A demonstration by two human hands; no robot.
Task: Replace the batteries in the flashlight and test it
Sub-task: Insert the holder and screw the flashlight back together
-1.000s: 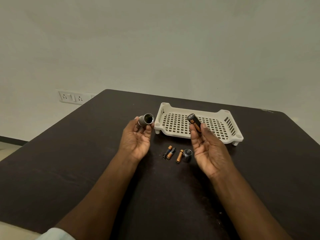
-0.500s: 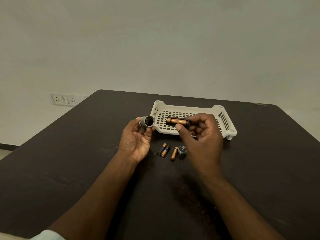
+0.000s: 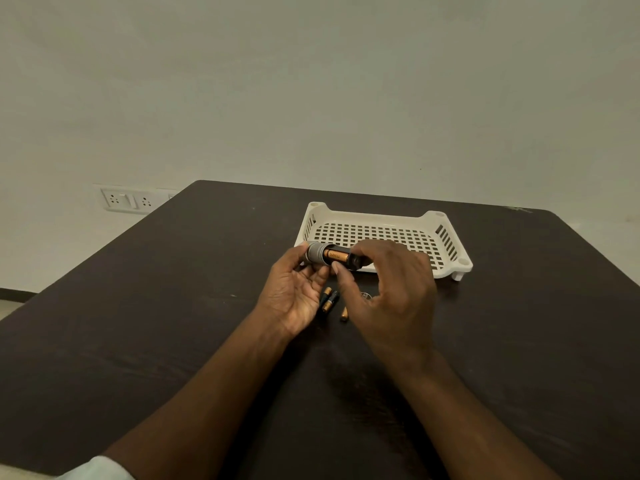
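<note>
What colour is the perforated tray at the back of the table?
The tray is cream white with a grid of slots, clearest in the head view.

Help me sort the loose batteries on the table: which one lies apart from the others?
The lone battery nearest the right hand, partly hidden by it. The other two batteries lie touching side by side, nearer the left hand.

Battery holder [image 3: 337, 258] half inside flashlight body [image 3: 316, 253], between left hand [image 3: 294, 292] and right hand [image 3: 391, 289].

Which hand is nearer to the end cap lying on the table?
Right. The right hand hovers directly over the end cap, partly hiding it, while pinching the battery holder. The left hand sits further left, beyond the loose batteries.
</note>
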